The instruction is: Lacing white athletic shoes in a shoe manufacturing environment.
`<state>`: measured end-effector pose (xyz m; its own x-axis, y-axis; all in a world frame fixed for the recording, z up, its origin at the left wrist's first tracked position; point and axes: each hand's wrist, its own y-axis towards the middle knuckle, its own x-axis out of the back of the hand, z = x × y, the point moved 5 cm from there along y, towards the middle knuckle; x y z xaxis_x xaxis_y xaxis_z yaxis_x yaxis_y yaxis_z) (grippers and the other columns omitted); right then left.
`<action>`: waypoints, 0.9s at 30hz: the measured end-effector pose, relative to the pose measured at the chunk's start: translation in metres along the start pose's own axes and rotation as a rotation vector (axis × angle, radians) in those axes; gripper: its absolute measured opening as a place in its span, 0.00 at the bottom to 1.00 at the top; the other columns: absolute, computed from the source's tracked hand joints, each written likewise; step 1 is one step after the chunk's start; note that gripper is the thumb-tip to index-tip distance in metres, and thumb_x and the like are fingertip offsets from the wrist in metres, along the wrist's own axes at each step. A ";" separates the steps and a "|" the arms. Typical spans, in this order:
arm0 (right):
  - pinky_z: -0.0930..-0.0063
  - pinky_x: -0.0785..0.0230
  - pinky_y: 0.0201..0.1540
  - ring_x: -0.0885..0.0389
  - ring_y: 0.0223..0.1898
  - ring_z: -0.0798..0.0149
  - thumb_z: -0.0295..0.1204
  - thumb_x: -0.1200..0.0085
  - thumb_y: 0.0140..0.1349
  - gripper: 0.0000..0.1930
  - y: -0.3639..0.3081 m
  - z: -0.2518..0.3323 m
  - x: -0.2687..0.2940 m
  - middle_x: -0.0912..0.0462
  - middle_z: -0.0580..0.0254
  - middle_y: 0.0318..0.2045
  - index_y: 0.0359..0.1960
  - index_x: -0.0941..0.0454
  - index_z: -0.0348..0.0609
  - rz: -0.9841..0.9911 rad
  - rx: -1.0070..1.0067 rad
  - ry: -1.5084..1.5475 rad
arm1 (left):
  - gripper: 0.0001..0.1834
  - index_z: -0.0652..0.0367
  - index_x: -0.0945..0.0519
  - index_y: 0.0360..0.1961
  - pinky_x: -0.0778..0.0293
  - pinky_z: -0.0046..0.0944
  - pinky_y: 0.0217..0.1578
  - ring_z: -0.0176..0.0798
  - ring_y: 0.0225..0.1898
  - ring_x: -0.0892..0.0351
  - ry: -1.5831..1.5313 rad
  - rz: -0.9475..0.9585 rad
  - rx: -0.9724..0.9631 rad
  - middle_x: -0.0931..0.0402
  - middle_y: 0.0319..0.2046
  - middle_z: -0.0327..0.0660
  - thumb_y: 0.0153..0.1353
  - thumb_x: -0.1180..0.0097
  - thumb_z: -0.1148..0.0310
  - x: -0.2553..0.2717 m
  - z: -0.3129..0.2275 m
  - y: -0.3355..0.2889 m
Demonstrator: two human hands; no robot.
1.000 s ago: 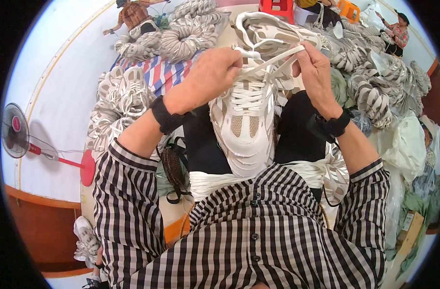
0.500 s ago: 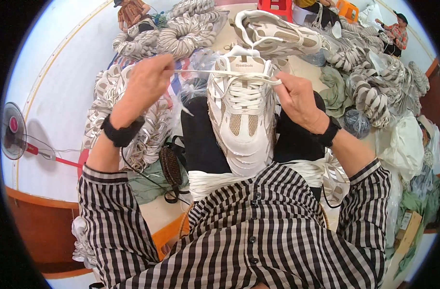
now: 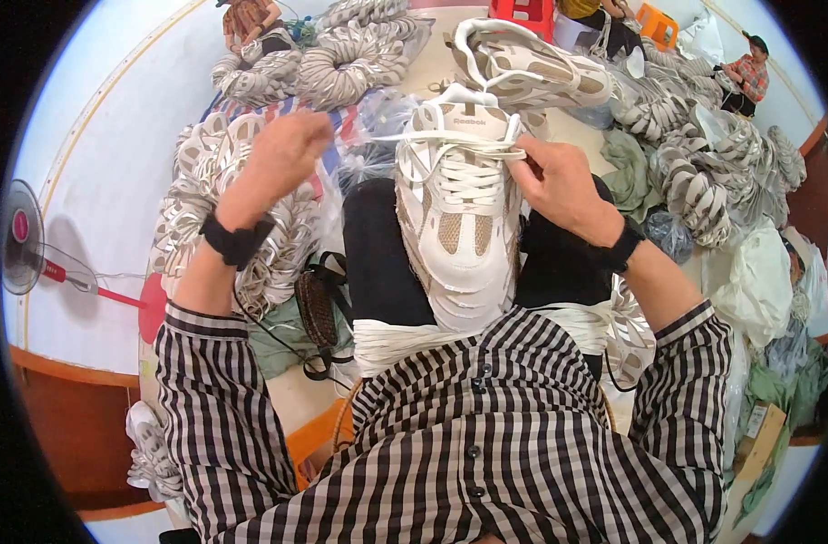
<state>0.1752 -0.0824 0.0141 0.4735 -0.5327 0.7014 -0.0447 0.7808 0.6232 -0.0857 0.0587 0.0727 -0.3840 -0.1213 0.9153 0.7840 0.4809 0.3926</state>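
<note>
Left hand (image 3: pixel 287 159) shifted slightly inward; the white lace (image 3: pixel 470 188), which ran straight to it, no longer visibly reaches it. Left fingers curled, blurred, can't tell if they grip anything. Right hand (image 3: pixel 559 186) nearly closed, thumb and finger pinching lace beside the top eyelets. Shoe (image 3: pixel 465 263) sits between the thighs, toe toward the body. Lower rows laced across; top strands loose, no finished bow, so judged part done, with the top left to secure.
</note>
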 end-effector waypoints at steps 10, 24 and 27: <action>0.71 0.34 0.27 0.23 0.24 0.57 0.25 0.45 0.56 0.04 0.009 -0.001 0.037 0.22 0.56 0.24 0.31 0.25 0.38 -0.157 -0.122 0.233 | 0.07 0.61 0.24 0.33 0.30 0.43 0.35 0.49 0.33 0.25 -0.093 -0.289 -0.153 0.27 0.29 0.45 0.51 0.43 0.73 -0.030 -0.109 0.007; 0.75 0.35 0.29 0.27 0.25 0.71 0.27 0.45 0.56 0.05 0.035 -0.003 0.000 0.25 0.69 0.21 0.28 0.25 0.38 0.204 -0.270 0.494 | 0.03 0.61 0.29 0.28 0.32 0.45 0.27 0.53 0.26 0.25 -0.247 -0.170 -0.104 0.26 0.23 0.49 0.52 0.48 0.74 -0.040 -0.090 0.031; 0.82 0.38 0.26 0.31 0.23 0.80 0.28 0.46 0.59 0.07 0.036 -0.010 -0.003 0.26 0.73 0.20 0.28 0.25 0.37 0.184 -0.292 0.670 | 0.05 0.61 0.29 0.30 0.31 0.44 0.28 0.53 0.27 0.25 -0.322 -0.125 -0.107 0.27 0.23 0.49 0.51 0.48 0.75 -0.041 -0.086 0.038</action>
<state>0.1811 -0.0494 0.0314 0.9189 -0.1455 0.3667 0.0161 0.9425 0.3337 0.0018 0.0074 0.0581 -0.6010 0.1149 0.7910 0.7613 0.3837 0.5227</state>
